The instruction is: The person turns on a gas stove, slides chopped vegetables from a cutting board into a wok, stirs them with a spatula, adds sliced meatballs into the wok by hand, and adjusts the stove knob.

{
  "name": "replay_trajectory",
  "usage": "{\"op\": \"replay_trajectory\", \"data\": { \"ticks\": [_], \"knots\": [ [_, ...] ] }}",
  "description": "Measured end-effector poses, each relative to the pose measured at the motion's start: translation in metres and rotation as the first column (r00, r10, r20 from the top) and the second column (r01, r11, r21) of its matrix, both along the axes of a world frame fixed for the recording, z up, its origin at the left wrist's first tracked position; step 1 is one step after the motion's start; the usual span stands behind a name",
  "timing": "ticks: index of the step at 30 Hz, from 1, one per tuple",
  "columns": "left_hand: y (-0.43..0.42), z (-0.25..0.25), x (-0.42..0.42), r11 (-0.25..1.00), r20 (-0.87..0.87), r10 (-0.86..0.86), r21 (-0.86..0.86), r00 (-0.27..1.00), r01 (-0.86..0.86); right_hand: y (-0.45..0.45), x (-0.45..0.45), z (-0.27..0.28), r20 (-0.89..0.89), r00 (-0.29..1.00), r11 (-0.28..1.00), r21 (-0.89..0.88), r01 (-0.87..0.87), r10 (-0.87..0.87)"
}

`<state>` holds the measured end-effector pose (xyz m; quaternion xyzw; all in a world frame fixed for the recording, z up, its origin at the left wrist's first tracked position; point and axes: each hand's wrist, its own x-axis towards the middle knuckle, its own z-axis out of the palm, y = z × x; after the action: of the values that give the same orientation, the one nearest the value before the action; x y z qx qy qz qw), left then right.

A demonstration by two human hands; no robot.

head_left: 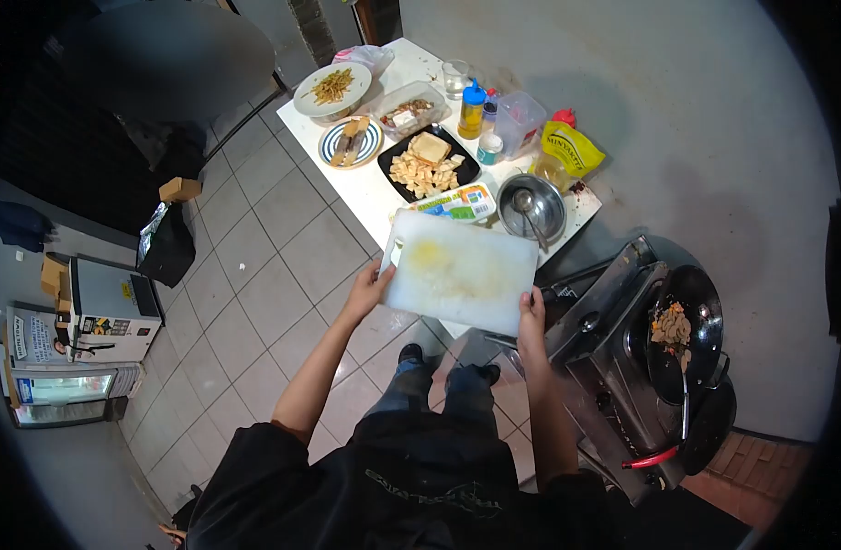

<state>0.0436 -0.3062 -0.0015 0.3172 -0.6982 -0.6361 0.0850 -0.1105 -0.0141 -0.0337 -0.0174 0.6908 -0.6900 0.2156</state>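
Both my hands hold a white cutting board [462, 273] with a yellowish stain, flat in front of my body and over the near end of the white table [347, 203]. My left hand [370, 291] grips its left edge near the handle slot. On the right edge, my right hand [531, 321] has its thumb on top. Just beyond the board lie a colourful package [466, 203] and a metal bowl [531, 207] with a ladle. A black tray [428, 167] holds cut pale pieces and bread slices.
Farther along the table are a plate of shredded food [332, 87], a striped plate [351, 142], a plastic container [409, 110], an oil bottle [472, 110] and a yellow pouch [572, 149]. At right, a wok [705, 302] with food and a red-handled utensil sits on the stove [604, 367].
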Motion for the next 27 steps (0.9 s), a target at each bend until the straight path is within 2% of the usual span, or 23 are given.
{"op": "replay_trajectory", "data": {
  "ticks": [1, 3, 4, 6, 9, 12, 14, 16, 20, 23, 24, 26, 27],
  "knots": [
    [-0.018, -0.008, -0.011, 1.000, -0.010, -0.006, -0.004, 1.000, 0.006, -0.014, -0.004, -0.010, -0.010, 1.000, 1.000, -0.004, 0.006, -0.006],
    [-0.053, -0.029, -0.034, 0.983, -0.003, -0.034, -0.180, 0.999, 0.032, -0.047, -0.007, -0.016, 0.024, 0.988, 0.988, -0.009, 0.153, -0.153],
    [-0.069, -0.032, -0.045, 0.983, -0.008, -0.044, -0.180, 0.999, 0.042, -0.060, -0.012, -0.021, 0.022, 0.990, 0.990, 0.019, 0.138, -0.138],
    [-0.094, -0.031, -0.068, 0.924, 0.138, -0.024, -0.374, 0.990, 0.074, -0.083, -0.019, -0.025, 0.063, 0.980, 0.982, 0.018, 0.186, -0.187],
    [-0.114, -0.027, -0.090, 0.960, 0.168, -0.005, -0.276, 0.986, 0.052, -0.109, -0.039, -0.040, 0.111, 0.962, 0.968, 0.004, 0.252, -0.250],
    [-0.127, -0.041, -0.097, 0.955, 0.219, -0.039, -0.279, 0.975, 0.101, -0.123, -0.055, -0.060, 0.028, 0.961, 0.958, 0.093, 0.271, -0.275],
    [-0.131, -0.048, -0.099, 0.952, 0.242, -0.043, -0.286, 0.969, 0.114, -0.125, -0.062, -0.067, -0.045, 0.982, 0.977, 0.098, 0.189, -0.185],
    [-0.129, -0.049, -0.093, 0.981, 0.264, -0.057, -0.166, 0.963, 0.103, -0.125, -0.063, -0.071, -0.005, 0.985, 0.978, 0.118, 0.173, -0.174],
    [-0.136, -0.066, -0.088, 0.985, 0.254, -0.108, -0.105, 0.961, 0.138, -0.130, -0.055, -0.065, 0.046, 0.976, 0.956, 0.213, 0.200, -0.214],
    [-0.133, -0.059, -0.085, 0.991, 0.135, -0.076, -0.101, 0.988, 0.090, -0.128, -0.049, -0.049, 0.086, 0.965, 0.966, 0.101, 0.238, -0.247],
    [-0.124, -0.027, -0.083, 0.993, 0.144, -0.057, -0.097, 0.988, 0.072, -0.125, -0.048, -0.042, 0.083, 0.967, 0.968, 0.093, 0.231, -0.239],
    [-0.124, -0.010, -0.077, 0.994, 0.070, -0.043, -0.094, 0.997, 0.049, -0.119, -0.045, -0.024, 0.075, 0.991, 0.991, -0.076, 0.113, -0.108],
    [-0.128, -0.002, -0.071, 0.995, 0.007, -0.050, -0.090, 0.999, 0.050, -0.119, -0.041, -0.007, 0.080, 0.992, 0.991, -0.089, 0.104, -0.097]
  ]
}}
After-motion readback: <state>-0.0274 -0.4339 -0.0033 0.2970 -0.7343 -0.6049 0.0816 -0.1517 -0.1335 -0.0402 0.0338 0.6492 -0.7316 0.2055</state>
